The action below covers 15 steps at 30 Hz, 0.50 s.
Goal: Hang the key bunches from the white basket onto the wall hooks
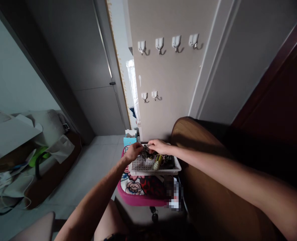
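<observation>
Both my hands meet above a white perforated plastic basket (137,167). Between them hangs a small dark, metallic bunch of keys (145,153), its details too small to make out. My left hand (134,151) pinches it from the left with closed fingers. From the right, my right hand (159,146) grips it, also with fingers closed. Inside the basket, below my right hand, lies a yellow-green trinket (158,163) with a pale ridged end. Dark small items (169,162) fill the basket's right side, too shadowed to name.
Under the basket is a flower-patterned, pink-edged seat (132,187). White hooks (159,46) are fixed in two rows on the beige panel (173,73) ahead. A brown rounded board (198,144) stands close on the right. Behind the basket sits a blue box (130,140); a cluttered bench (48,174) is left.
</observation>
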Motion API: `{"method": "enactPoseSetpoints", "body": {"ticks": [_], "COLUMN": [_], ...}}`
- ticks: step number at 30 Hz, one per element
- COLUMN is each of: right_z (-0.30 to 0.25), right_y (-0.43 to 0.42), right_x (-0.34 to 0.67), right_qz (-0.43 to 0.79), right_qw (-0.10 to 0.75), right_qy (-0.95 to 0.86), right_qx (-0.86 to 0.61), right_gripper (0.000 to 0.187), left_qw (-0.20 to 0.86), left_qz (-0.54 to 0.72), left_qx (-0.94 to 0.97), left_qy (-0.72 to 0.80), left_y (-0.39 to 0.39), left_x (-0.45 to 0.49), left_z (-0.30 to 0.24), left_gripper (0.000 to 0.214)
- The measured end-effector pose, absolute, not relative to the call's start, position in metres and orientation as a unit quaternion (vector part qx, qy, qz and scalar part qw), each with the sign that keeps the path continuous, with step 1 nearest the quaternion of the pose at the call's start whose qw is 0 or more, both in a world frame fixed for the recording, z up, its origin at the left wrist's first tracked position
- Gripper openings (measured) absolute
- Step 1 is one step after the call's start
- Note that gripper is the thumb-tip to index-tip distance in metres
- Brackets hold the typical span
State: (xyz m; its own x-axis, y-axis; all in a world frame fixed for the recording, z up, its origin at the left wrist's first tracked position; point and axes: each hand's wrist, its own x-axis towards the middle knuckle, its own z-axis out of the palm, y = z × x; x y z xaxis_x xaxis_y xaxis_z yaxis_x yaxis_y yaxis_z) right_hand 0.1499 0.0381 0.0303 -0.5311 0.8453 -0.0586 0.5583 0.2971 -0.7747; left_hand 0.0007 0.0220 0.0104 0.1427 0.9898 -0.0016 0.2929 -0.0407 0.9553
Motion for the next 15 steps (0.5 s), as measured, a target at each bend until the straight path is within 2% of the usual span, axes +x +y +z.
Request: {"method": "enactPoseSetpoints", "body": {"ticks": [4, 6, 11, 15], "right_z": [0.041, 0.043, 0.042, 0.048], "right_y": [0.045, 0.046, 0.043, 0.043], "right_x": [0.154, 0.157, 0.161, 0.160], "right_qz": [0.400, 0.411, 0.514, 0.516], "right_qw": [0.248, 0.222, 0.099, 0.132], "right_qy": [-0.761, -0.759, -0.739, -0.729], "right_qx": [-0.447, -0.454, -0.424, -0.430], "right_gripper": [0.018, 0.018, 0.016, 0.011], "left_qw": [0.524, 0.566, 0.618, 0.626], "left_qz": [0.432, 0.461, 0.521, 0.554], "left_qx": [0.538, 0.493, 0.407, 0.363], "left_qy": [0.500, 0.473, 0.426, 0.413], "left_y": [0.022, 0.021, 0.023, 0.026], "left_x": [0.002, 0.005, 0.011, 0.010], "left_z": [0.017, 0.021, 0.027, 0.029], "left_gripper": [0.007, 0.010, 0.011, 0.010]}}
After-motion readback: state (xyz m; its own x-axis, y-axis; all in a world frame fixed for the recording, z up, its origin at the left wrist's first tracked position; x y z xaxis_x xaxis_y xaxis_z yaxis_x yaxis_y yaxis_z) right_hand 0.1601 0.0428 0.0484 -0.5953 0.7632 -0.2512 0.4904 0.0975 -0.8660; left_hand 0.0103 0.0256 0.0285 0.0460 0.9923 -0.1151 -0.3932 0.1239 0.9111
